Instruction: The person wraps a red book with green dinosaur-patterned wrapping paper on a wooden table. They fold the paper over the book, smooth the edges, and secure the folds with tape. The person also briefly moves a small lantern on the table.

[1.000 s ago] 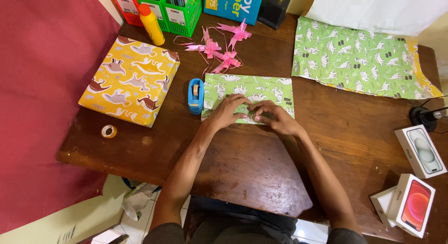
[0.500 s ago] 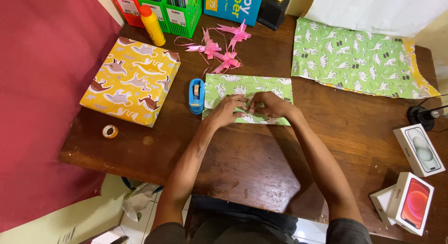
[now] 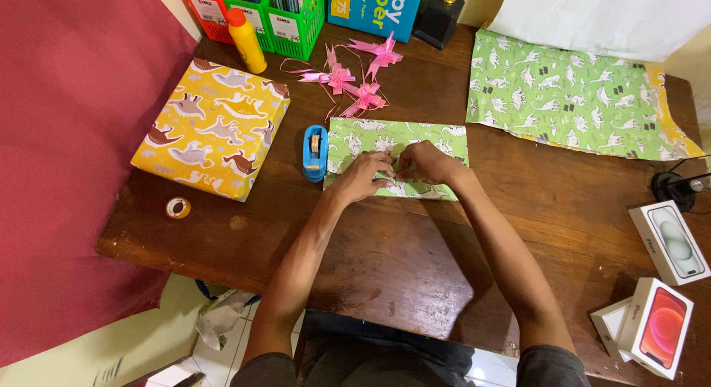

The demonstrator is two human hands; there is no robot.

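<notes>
Wooden desk (image 3: pixel 415 246); left hand (image 3: pixel 364 176) and right hand (image 3: pixel 424 163) both pinched on green dinosaur-print parcel (image 3: pixel 396 146)

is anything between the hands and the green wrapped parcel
No. Both the left hand and right hand rest directly on the green dinosaur-print parcel; the blue tape dispenser sits beside it, clear of them.
</notes>
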